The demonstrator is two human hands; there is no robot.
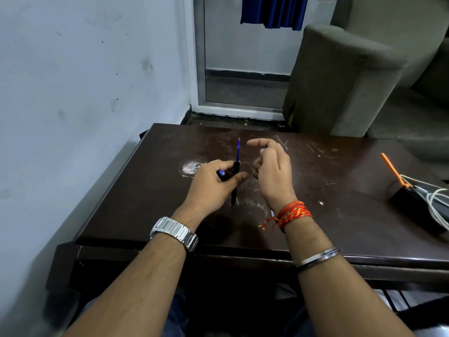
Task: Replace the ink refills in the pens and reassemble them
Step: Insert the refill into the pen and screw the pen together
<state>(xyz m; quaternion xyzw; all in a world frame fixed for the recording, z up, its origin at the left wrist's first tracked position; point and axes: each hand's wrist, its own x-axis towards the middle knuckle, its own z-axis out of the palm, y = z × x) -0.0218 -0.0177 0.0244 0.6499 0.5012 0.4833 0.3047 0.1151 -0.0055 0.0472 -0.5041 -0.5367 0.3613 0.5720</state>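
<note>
My left hand (213,183) grips a black pen barrel (235,183) above the dark brown table (340,215). A blue ink refill (238,152) sticks out of the barrel's far end, tip pointing away from me. A second dark pen part with a blue end (221,173) also lies in that hand. My right hand (272,166) hovers just right of the refill with its fingers curled. A small blue piece (266,147) shows at its fingertips; what it is cannot be told.
A black box (413,203) with white cables (437,203) and an orange stick (392,170) sits at the table's right edge. A grey sofa (340,81) stands behind the table. A wall runs along the left side.
</note>
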